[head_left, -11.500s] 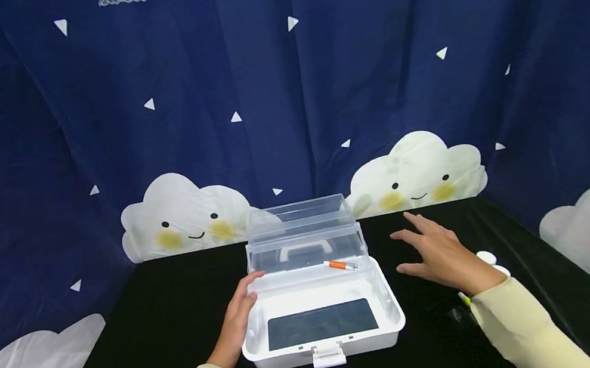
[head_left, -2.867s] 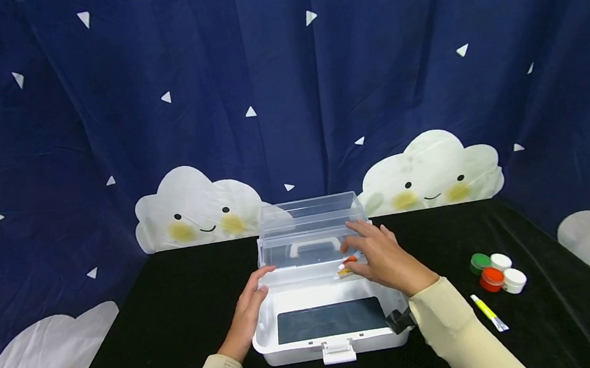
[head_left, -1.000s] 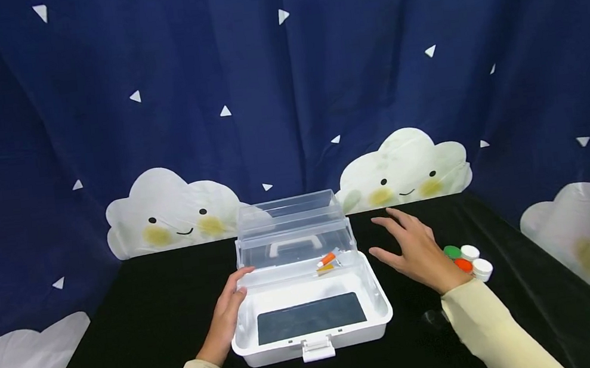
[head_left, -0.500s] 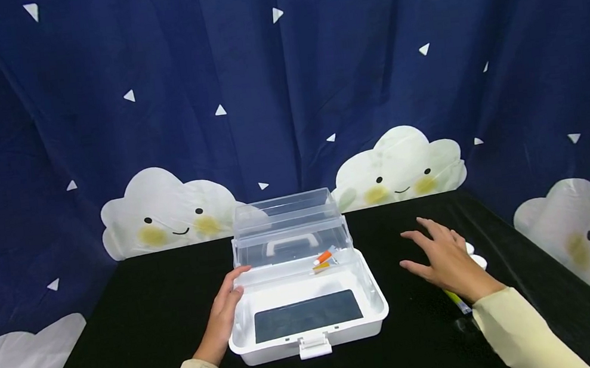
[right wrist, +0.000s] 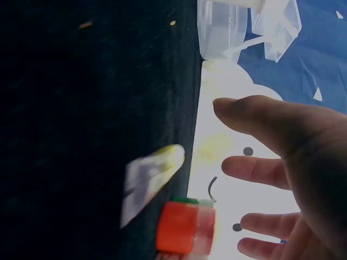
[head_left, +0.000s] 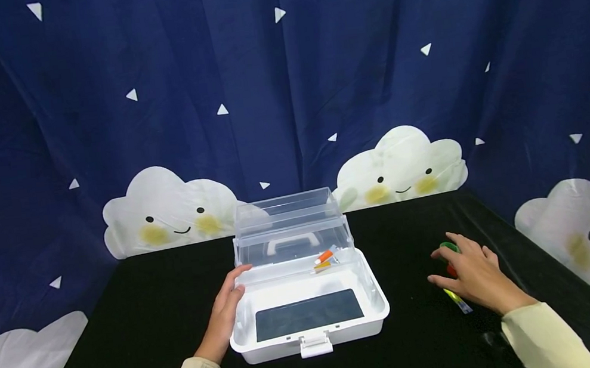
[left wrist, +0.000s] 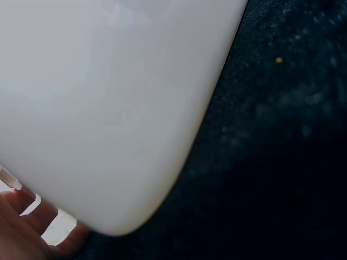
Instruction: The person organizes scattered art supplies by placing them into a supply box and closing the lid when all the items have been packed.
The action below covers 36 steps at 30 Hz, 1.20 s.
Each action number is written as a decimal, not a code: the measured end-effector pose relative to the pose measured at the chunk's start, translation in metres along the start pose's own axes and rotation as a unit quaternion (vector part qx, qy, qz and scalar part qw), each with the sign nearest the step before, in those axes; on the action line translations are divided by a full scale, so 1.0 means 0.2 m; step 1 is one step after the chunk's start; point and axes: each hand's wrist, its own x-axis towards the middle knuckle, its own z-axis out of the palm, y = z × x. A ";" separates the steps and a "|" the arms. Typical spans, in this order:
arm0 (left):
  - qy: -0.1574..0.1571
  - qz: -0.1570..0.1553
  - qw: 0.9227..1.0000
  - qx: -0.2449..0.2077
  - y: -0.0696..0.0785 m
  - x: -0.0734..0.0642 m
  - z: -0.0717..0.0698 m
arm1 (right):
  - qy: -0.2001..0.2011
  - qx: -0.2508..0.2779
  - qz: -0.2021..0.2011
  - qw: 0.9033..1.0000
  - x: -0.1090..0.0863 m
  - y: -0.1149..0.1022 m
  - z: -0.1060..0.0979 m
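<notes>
Slim yellow-and-grey tube [head_left: 456, 300] on black cloth [head_left: 167, 305], near spread, empty right hand [head_left: 476, 277]; relaxed left hand [head_left: 221, 317] against clear-lidded white plastic box [head_left: 354, 334]. Seemingly at pick-up step; calls next for lowering, then pinching.

I see two tubes [head_left: 325, 257] in the box [head_left: 275, 352]. Right of it are another tube [head_left: 458, 302] and jars [right wrist: 178, 227]. The curtain [head_left: 260, 61] hangs behind them.

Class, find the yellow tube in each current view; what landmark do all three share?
Head: yellow tube, lower right, just below the right hand in the picture.
Left wrist: not in it.
Right wrist: lower half, left of centre, blurred.
Shared landmark: the clear-lidded box, only partly visible in both wrist views.
</notes>
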 end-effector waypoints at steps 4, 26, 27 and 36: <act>-0.001 -0.001 1.000 0.000 0.00 0.00 0.00 | -0.012 0.004 0.010 1.000 -0.02 0.04 0.02; -0.004 -0.008 1.000 -0.001 0.00 0.00 0.00 | -0.025 0.020 0.013 0.999 -0.04 0.13 0.07; -0.003 -0.007 1.000 0.000 0.00 0.00 0.00 | -0.026 0.022 0.013 0.999 -0.04 0.13 0.07; -0.005 -0.014 1.000 -0.005 0.01 0.00 0.00 | -0.025 0.029 0.009 0.999 -0.04 0.15 0.07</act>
